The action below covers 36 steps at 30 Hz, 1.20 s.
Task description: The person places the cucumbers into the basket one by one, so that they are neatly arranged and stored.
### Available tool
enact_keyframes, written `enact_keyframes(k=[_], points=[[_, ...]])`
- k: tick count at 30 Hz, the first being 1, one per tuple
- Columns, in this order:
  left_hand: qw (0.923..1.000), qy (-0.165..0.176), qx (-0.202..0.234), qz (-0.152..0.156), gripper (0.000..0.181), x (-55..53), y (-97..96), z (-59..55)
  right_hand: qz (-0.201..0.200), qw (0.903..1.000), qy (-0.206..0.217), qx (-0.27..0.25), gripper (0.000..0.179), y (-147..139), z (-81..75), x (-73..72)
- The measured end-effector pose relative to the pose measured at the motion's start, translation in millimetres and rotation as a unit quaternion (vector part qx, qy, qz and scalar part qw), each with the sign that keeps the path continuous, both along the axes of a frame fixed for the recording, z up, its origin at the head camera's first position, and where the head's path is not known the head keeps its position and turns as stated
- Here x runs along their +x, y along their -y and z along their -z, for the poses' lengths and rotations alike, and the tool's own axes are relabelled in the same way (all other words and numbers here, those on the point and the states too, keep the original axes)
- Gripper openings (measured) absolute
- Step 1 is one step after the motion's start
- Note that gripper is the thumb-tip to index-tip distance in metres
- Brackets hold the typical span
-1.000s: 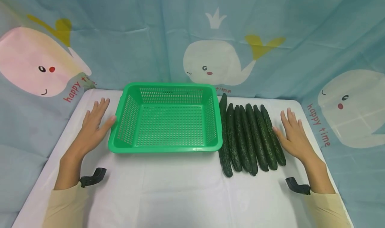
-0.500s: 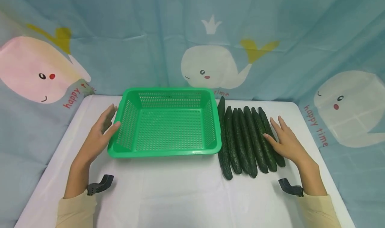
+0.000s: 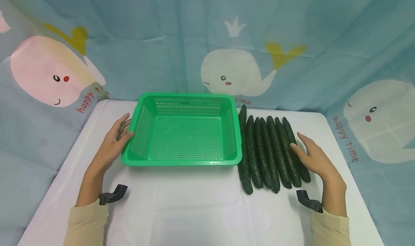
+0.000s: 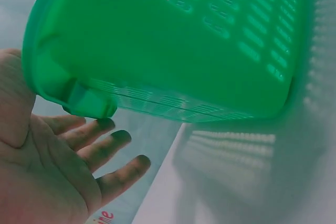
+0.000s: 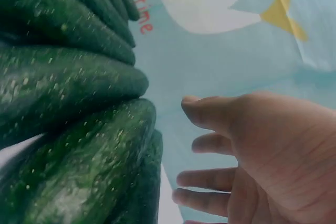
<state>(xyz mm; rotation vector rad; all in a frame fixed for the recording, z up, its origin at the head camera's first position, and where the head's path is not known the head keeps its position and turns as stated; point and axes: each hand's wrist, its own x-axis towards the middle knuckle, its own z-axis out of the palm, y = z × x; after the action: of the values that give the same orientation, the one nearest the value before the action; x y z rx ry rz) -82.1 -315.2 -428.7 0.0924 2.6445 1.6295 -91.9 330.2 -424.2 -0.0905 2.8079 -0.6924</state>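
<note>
A green plastic basket [image 3: 184,162] with slatted walls stands at the back middle of the white table. At its left rim is my left hand [image 3: 111,145], the thumb right at the rim and the fingers spread beside the outer wall. The left wrist view shows these fingers [image 4: 121,179] relaxed and apart from the wall. Right of the basket, several dark green cucumbers [image 3: 279,152] lie side by side, pointing away from me. My right hand [image 3: 316,159] hovers over the rightmost cucumber, thumb towards the row, holding nothing. In the right wrist view its fingers [image 5: 207,179] reach forward, loosely extended.
A white cloth covers the table [image 3: 194,210], with bare cloth in front of the basket. A blue curtain [image 3: 181,40] printed with whales rises behind and on both sides. A black wrist mount [image 3: 113,194] sticks out from the left wrist, another mount [image 3: 309,201] from the right.
My left hand has moved right to the basket's rim, its fingers bending slightly. My right hand has come left and lower, over the rightmost cucumber. Basket and cucumbers stay put.
</note>
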Motion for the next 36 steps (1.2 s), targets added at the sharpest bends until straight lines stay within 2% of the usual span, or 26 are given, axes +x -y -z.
enact_keyframes(k=[2, 5, 9, 14, 18, 28, 33, 36], points=[[0.9998, 0.020, 0.000, 0.000, 0.074, -1.2, 1.4, 0.1, 0.003, 1.0000, -0.002, 0.005, 0.078, -2.1, 3.0, 0.3], [0.9972, 0.065, 0.037, -0.003, 0.080, -3.0, 5.5, 1.8, 0.006, 0.9998, -0.006, 0.018, 0.079, -3.6, 6.9, -1.2], [0.9880, 0.117, 0.100, -0.014, 0.082, -2.7, 10.8, 9.1, 0.010, 0.9993, -0.015, 0.032, 0.077, -4.1, 9.7, -4.7], [0.9844, 0.109, 0.138, -0.005, 0.076, -1.2, 11.6, 19.0, 0.023, 0.9991, -0.021, 0.030, 0.074, -4.1, 14.0, -7.0], [0.9838, 0.106, 0.144, 0.012, 0.075, -3.9, 11.7, 21.6, 0.046, 0.9988, 0.000, 0.020, 0.070, -6.3, 17.5, -3.5], [0.9758, 0.119, 0.183, 0.006, 0.076, -3.6, 9.7, 15.9, 0.060, 0.9964, 0.057, -0.015, 0.067, -8.2, 15.6, -1.4], [0.9746, 0.128, 0.184, 0.005, 0.076, -3.6, 6.4, 13.6, 0.087, 0.9918, 0.089, -0.030, 0.069, -8.8, 12.9, -1.2], [0.9747, 0.134, 0.179, 0.006, 0.076, -5.1, 4.7, 13.5, 0.108, 0.9891, 0.094, -0.035, 0.071, -10.1, 11.2, -0.5]])
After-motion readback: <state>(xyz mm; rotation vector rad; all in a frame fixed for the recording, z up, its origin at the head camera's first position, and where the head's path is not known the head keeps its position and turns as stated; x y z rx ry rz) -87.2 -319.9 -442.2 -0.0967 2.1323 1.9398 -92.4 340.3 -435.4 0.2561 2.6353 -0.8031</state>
